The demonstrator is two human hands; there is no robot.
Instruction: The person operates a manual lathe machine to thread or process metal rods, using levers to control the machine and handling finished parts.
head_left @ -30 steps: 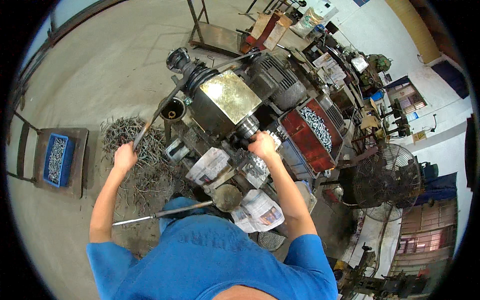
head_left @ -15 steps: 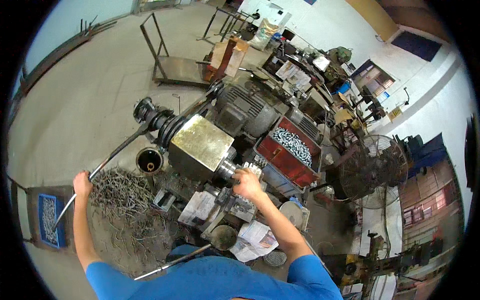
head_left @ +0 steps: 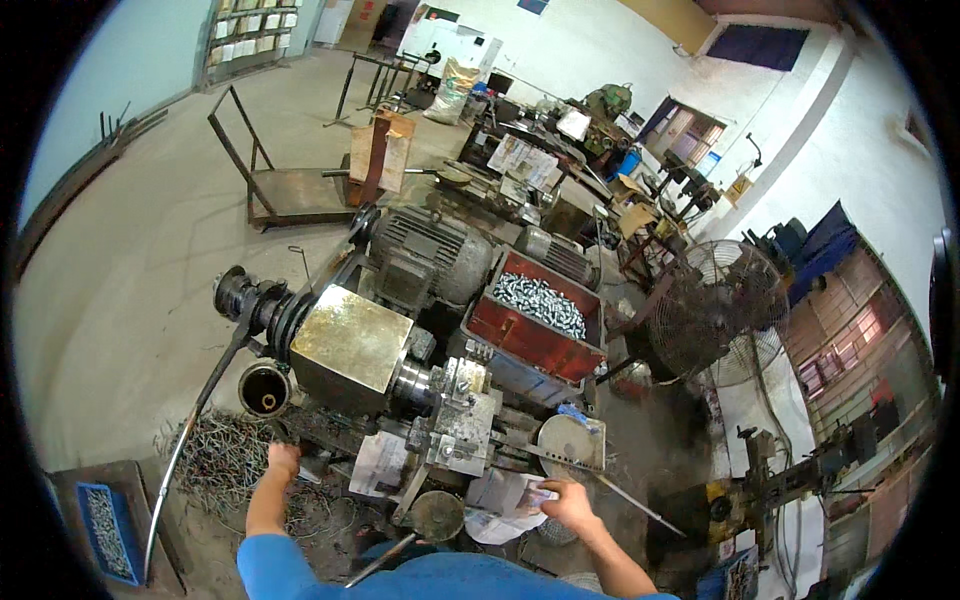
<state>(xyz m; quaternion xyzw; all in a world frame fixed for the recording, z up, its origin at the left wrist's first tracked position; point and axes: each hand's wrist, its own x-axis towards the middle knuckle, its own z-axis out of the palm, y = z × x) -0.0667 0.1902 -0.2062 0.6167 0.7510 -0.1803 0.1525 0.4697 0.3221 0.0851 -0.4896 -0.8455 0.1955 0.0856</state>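
My left hand (head_left: 284,459) has its fingers toward the front of the lathe-like machine, above a heap of metal shavings (head_left: 225,450); its fingers are too small to make out. The long metal lever (head_left: 180,450) slants down to the left, apart from that hand. My right hand (head_left: 571,505), thumb and fingers bent together, is at the right edge of a newspaper sheet (head_left: 500,500); whatever it pinches is too small to name. Beside it, a bowl of small metal parts (head_left: 556,532) is partly hidden. The machine's headstock (head_left: 350,340), spindle (head_left: 412,383) and tool slide (head_left: 463,425) stand in front of me.
A red crate (head_left: 540,340) of shiny metal pieces stands behind the slide. A large fan (head_left: 715,310) is at right. A blue tray (head_left: 108,535) of small parts lies at far left. A second long rod (head_left: 640,505) juts out right; a shorter handle (head_left: 385,558) points toward me.
My left hand has let go of the long lever and moved right, to the machine's front. My right hand has left the spindle and come down to the newspaper. The view has shifted.
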